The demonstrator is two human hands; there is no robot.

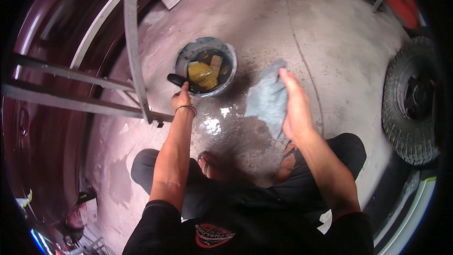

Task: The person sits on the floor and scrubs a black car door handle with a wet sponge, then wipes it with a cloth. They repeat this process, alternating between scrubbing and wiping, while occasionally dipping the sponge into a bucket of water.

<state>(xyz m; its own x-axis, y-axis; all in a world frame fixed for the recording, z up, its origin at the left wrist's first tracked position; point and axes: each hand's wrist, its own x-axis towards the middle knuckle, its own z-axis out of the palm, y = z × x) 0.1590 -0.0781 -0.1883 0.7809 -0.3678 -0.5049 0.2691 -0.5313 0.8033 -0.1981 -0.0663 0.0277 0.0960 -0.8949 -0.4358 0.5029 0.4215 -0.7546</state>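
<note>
My left hand is at the near left rim of a round grey bucket, its fingers closed on a dark, elongated black object whose kind I cannot make out. Dark water fills part of the bucket, with a yellow piece and a tan block in it. To the right, my right hand holds a limp, blue-grey cloth above the floor. The thumb side of that hand faces up, and the cloth hangs toward the bucket side.
Wet concrete shines between my feet and the bucket. A metal frame stands at the left, beside a dark maroon car body. A cable runs along the floor on the right. Farther right is a tyre.
</note>
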